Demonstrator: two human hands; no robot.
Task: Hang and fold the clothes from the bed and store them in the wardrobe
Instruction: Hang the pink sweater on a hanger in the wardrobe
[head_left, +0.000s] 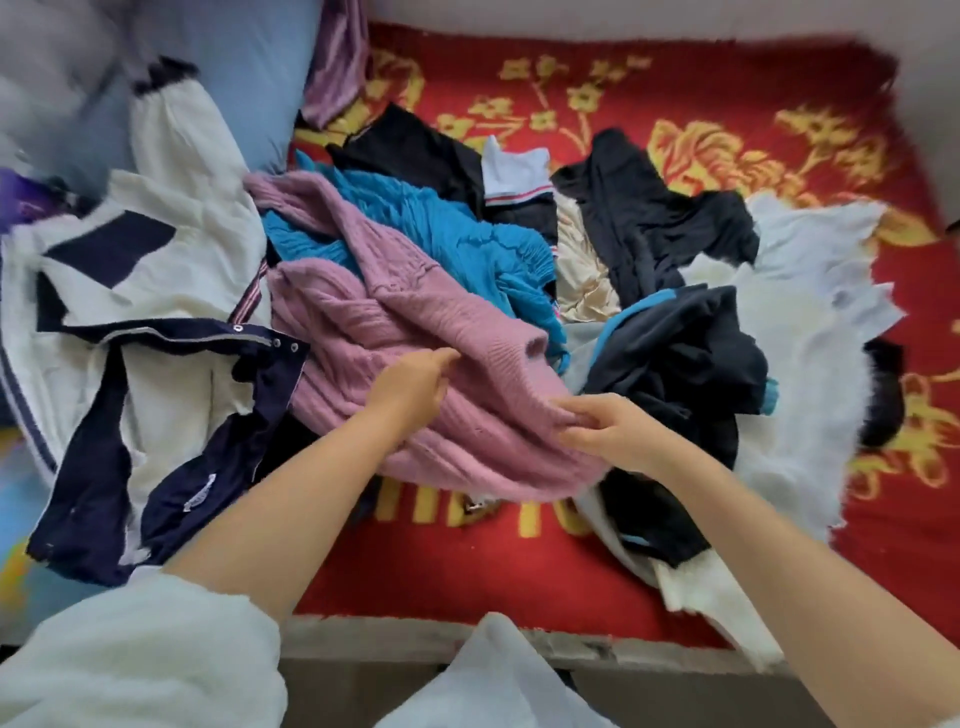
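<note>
Right now your two hands are on the pink knitted sweater (415, 332), which lies crumpled on top of the clothes heap in the middle of the bed. Your left hand (410, 387) rests on the sweater's ribbed body with the fingers extended toward its cuff-like ribbed opening; whether the thumb pinches a fold underneath, you cannot tell from this view. Your right hand (605, 423) has its fingers curled into the knit, pinching the sweater's near right edge. Beyond your left hand, a teal pleated garment (431, 228) pokes out from under the sweater's far side. Off to the outside of your left hand lies a cream and navy jacket (156, 332), spread open with its snap buttons showing. Just past your right hand sits a dark navy garment with a teal trim (685, 353), and farther out beyond it a black garment (649, 223) drapes across a beige satin piece (582, 280). To the outer side of your right hand lies a white fluffy garment (810, 364). Everything rests on the red blanket with yellow flowers (701, 109), and a pale blue pillow (244, 78) sits far beyond your left hand.
</note>
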